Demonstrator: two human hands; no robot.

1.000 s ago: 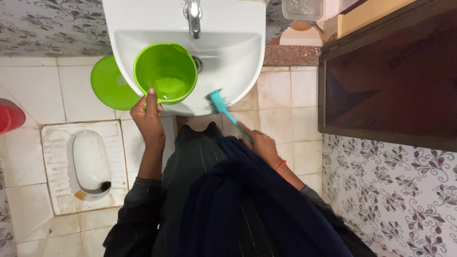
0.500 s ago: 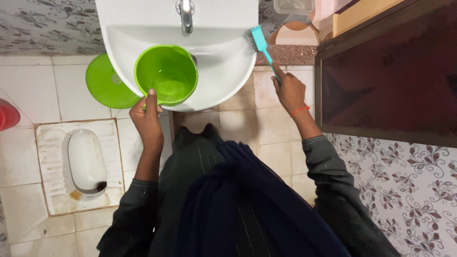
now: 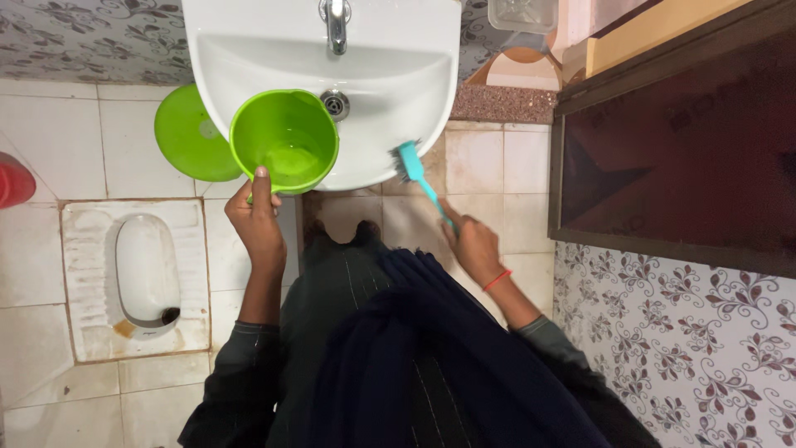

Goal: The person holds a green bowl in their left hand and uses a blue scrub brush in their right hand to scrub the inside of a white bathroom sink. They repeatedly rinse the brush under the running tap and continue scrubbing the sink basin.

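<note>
The left hand gripped the rim of the green mug at centre left of the frame, thumb hooked over the edge. The mug sat against the front lip of the white basin. It held a little clear water. Tipped further, it would likely have spilled onto the floor tiles.

The right hand was closed around the teal brush, its bristles touching the basin's lower right rim. Wet porcelain could have let the bristles skid off.

A green lid lay left of the basin. A clear tub at the top right looked empty.
</note>
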